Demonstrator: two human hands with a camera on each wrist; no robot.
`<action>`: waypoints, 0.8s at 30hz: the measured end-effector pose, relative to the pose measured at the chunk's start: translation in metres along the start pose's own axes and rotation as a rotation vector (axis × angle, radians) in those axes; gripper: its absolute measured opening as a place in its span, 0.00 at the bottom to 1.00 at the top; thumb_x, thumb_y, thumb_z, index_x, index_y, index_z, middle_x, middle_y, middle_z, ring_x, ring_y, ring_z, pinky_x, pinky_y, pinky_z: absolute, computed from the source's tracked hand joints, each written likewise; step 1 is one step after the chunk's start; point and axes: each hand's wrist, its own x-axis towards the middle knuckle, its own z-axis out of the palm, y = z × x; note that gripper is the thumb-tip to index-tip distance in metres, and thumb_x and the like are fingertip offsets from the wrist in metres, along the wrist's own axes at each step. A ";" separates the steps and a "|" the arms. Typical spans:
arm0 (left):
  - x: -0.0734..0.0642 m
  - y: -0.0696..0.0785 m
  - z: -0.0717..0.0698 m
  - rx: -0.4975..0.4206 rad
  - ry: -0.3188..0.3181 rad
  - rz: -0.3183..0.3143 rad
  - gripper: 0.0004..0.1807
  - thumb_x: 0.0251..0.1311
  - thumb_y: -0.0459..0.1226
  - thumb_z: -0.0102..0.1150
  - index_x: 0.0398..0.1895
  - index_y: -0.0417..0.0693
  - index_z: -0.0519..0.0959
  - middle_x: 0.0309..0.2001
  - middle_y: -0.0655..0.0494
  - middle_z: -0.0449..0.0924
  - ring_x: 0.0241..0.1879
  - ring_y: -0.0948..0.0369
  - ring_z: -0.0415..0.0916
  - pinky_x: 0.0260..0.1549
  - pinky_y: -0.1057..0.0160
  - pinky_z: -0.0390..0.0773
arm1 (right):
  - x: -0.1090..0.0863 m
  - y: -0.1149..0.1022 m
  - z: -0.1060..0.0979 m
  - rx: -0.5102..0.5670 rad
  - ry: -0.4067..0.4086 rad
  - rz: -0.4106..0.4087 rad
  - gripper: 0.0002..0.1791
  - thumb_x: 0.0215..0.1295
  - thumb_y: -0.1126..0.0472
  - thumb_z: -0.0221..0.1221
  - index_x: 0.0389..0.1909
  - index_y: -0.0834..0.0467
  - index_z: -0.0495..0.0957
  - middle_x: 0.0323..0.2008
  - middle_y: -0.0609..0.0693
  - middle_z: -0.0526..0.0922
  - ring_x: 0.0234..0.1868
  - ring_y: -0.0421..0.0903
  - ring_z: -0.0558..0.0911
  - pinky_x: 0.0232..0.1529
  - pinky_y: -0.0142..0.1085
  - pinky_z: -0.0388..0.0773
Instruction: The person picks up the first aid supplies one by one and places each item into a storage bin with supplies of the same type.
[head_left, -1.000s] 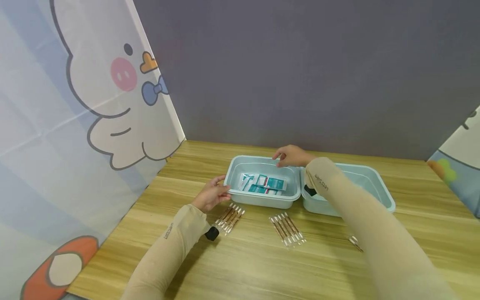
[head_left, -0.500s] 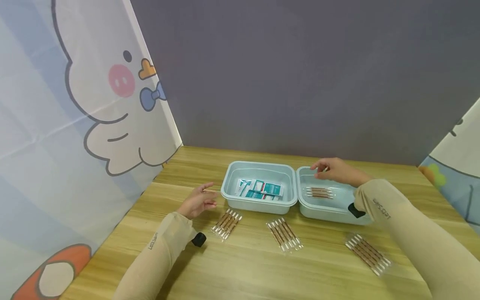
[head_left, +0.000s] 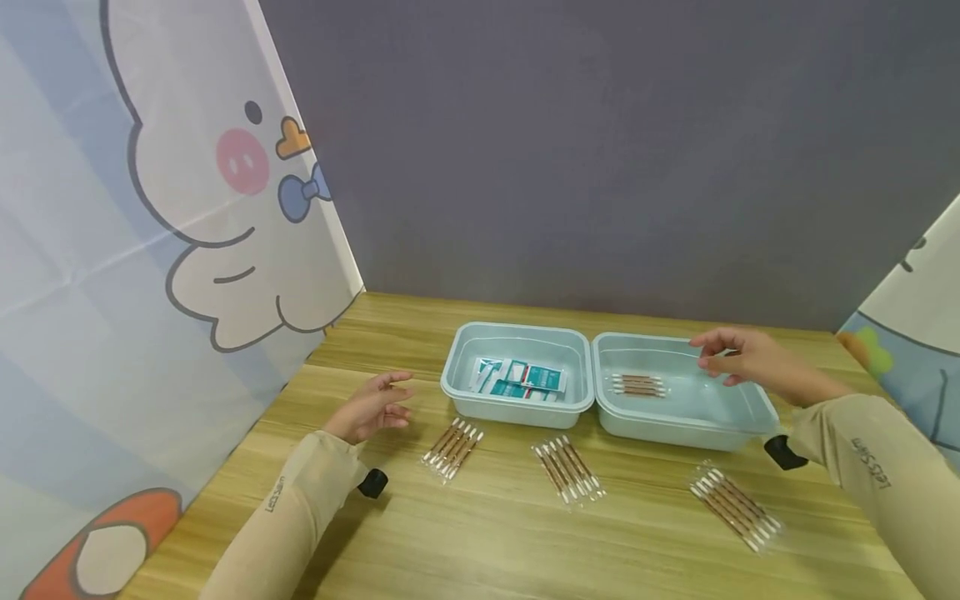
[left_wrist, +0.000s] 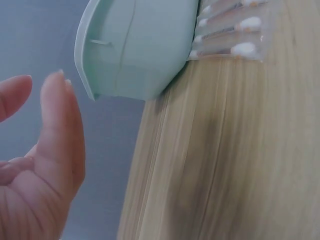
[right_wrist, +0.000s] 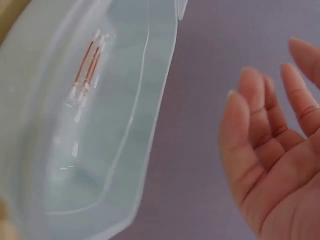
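Observation:
My left hand [head_left: 371,408] hovers left of the left pale blue tub [head_left: 480,408], fingers relaxed and slightly bent, holding nothing. Inside that tub lie several teal-and-white sachets [head_left: 543,377]. My right hand [head_left: 757,362] is over the far right part of the right tub [head_left: 652,425], with loosely bent fingers and nothing in them. A small clear pack of brown-stemmed cotton swabs [head_left: 637,385] rests on this tub's floor, left of the hand. In the right wrist view the same swabs [right_wrist: 87,65] show through the tub, apart from the fingers [right_wrist: 235,120].
Three clear packs of cotton swabs lie on the wooden table [head_left: 480,542] in front of the tubs: a left pack [head_left: 453,450], a middle pack [head_left: 568,471] and a right pack [head_left: 737,507]. A grey wall [head_left: 600,167] rises behind, with a cartoon-printed cloth [head_left: 172,333] at left.
My left hand has let go of the left tub's rim and drawn away leftward. My right hand has moved right, from over the left tub across the right one, uncovering the swabs in it.

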 end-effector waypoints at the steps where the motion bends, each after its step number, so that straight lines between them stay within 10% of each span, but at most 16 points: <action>1: 0.000 0.000 0.000 0.005 -0.002 -0.001 0.31 0.71 0.30 0.44 0.71 0.32 0.46 0.51 0.35 0.65 0.24 0.67 0.78 0.28 0.70 0.82 | -0.004 0.006 -0.003 0.038 0.002 -0.005 0.13 0.69 0.64 0.55 0.52 0.51 0.75 0.40 0.45 0.77 0.37 0.38 0.79 0.35 0.37 0.81; 11: -0.004 -0.003 -0.001 0.195 0.033 -0.040 0.29 0.70 0.31 0.48 0.69 0.32 0.52 0.55 0.34 0.63 0.21 0.66 0.75 0.22 0.69 0.81 | -0.043 0.061 -0.018 0.371 0.050 -0.055 0.23 0.72 0.72 0.47 0.47 0.37 0.75 0.40 0.37 0.78 0.38 0.37 0.79 0.36 0.27 0.79; 24: -0.006 -0.017 0.017 0.681 0.116 -0.044 0.27 0.61 0.34 0.60 0.61 0.32 0.67 0.39 0.44 0.74 0.19 0.58 0.71 0.16 0.62 0.80 | -0.064 0.092 0.005 0.731 0.353 0.016 0.20 0.71 0.70 0.49 0.40 0.40 0.79 0.31 0.41 0.78 0.29 0.37 0.77 0.28 0.27 0.79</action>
